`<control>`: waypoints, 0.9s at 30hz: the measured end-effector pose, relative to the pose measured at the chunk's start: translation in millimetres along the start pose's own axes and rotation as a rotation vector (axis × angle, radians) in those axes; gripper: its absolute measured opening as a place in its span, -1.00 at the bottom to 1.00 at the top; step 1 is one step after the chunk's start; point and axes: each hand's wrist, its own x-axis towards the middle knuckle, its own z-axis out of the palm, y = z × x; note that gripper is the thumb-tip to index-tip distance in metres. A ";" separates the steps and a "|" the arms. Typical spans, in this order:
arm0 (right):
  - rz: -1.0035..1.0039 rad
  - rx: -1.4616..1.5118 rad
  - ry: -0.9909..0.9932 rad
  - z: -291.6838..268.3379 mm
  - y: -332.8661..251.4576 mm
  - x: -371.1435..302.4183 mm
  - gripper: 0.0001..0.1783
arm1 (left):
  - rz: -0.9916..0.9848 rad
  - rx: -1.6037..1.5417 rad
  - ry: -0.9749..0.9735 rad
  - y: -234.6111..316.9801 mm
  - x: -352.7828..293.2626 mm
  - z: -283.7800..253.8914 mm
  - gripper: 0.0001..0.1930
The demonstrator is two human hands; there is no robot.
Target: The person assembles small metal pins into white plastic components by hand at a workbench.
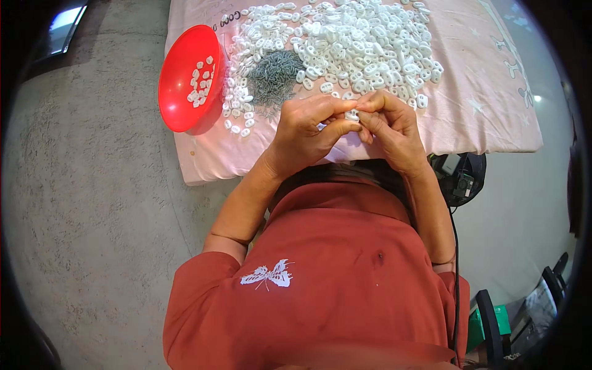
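Between my hands, at the table's near edge, is a small white oval plastic piece with holes (pixel 352 115). My left hand (pixel 302 132) pinches it between thumb and forefinger. My right hand (pixel 396 129) is closed against the piece's other side, fingertips pressed together; anything small in them is hidden. Just beyond my hands spreads a large heap of similar white two-hole pieces (pixel 364 46). Left of that heap lies a pile of small grey screws (pixel 275 71), with more white pieces (pixel 237 92) around its left side.
A red bowl (pixel 174 77) holding several white pieces stands at the table's left edge. Pink cloth (pixel 475 117) covers the table. Below its right side is a dark round container (pixel 465 179) with devices in it, and a black cable (pixel 457 271) runs down beside my right arm.
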 end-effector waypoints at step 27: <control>-0.002 0.011 0.107 3.6 1.7 0.0 -0.96 | 0.025 0.055 0.037 4.4 7.6 0.6 -0.73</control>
